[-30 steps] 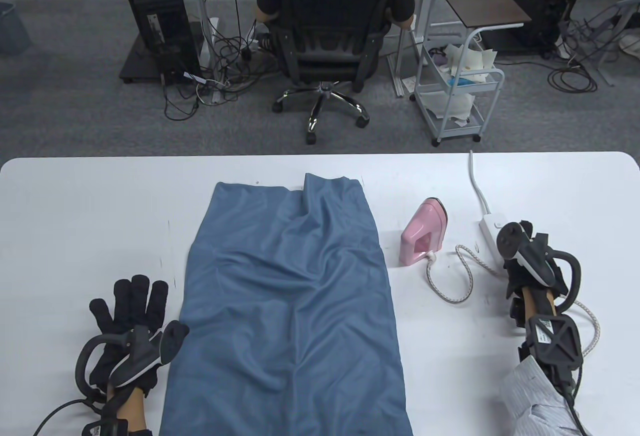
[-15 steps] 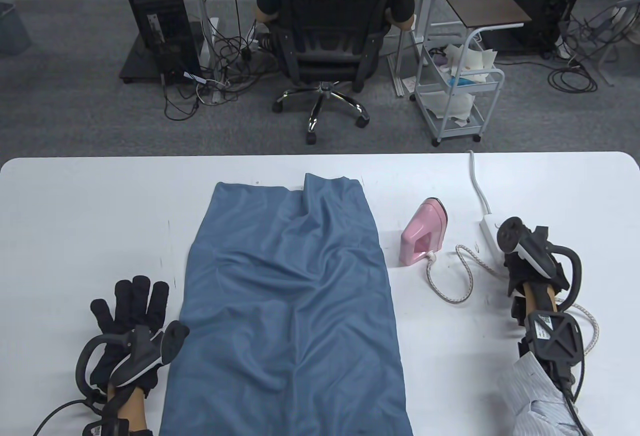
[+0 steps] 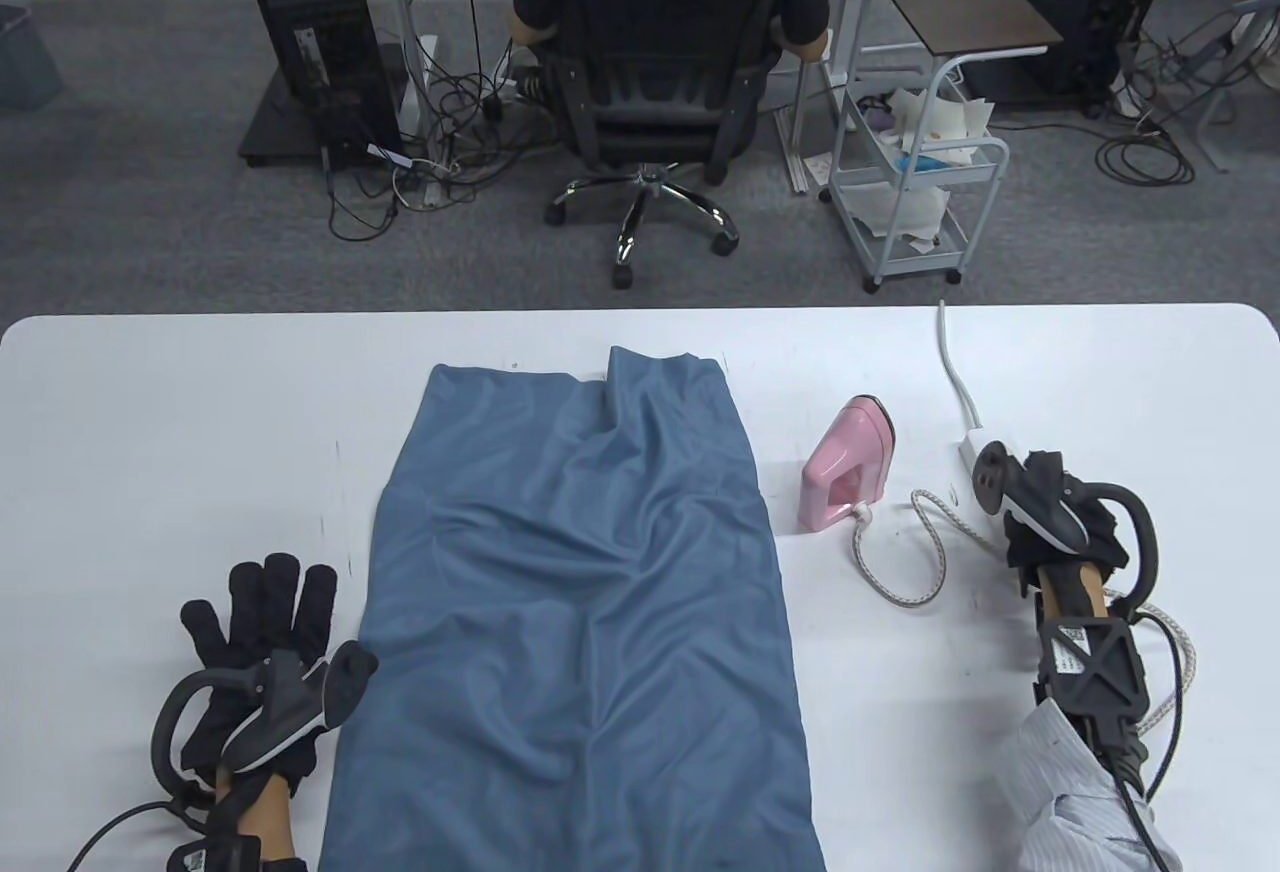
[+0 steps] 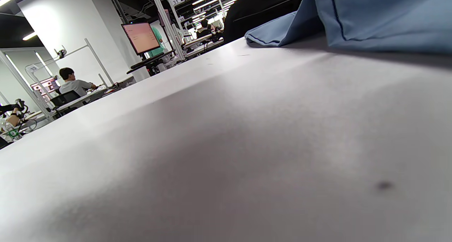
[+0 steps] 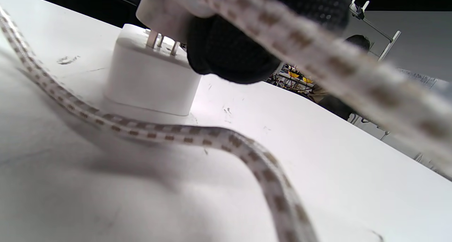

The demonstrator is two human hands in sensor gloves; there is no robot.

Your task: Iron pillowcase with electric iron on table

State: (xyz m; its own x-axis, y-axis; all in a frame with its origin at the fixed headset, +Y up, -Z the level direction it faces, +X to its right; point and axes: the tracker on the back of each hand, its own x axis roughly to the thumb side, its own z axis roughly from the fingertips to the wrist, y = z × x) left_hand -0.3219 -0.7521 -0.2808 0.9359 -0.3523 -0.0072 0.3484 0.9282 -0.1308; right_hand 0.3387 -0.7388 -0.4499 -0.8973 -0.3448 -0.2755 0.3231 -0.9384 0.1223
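Observation:
A wrinkled blue pillowcase (image 3: 580,592) lies lengthwise on the white table (image 3: 180,432); its edge shows in the left wrist view (image 4: 370,16). A pink iron (image 3: 848,462) stands on end to its right, its braided cord (image 3: 900,562) looping toward my right hand (image 3: 1040,512). My right hand holds the iron's white plug (image 5: 159,9) over the white power strip (image 3: 972,447), with the prongs partly in the strip's socket (image 5: 152,72). My left hand (image 3: 265,622) rests flat on the table, fingers spread, just left of the pillowcase.
The power strip's white cable (image 3: 955,362) runs over the table's far edge. Beyond the table are an office chair (image 3: 650,92) with a seated person, a white cart (image 3: 915,182) and floor cables.
My right hand has shifted a little left and forward over the power strip, with its tracker tipping down. The left hand, iron and pillowcase have not moved.

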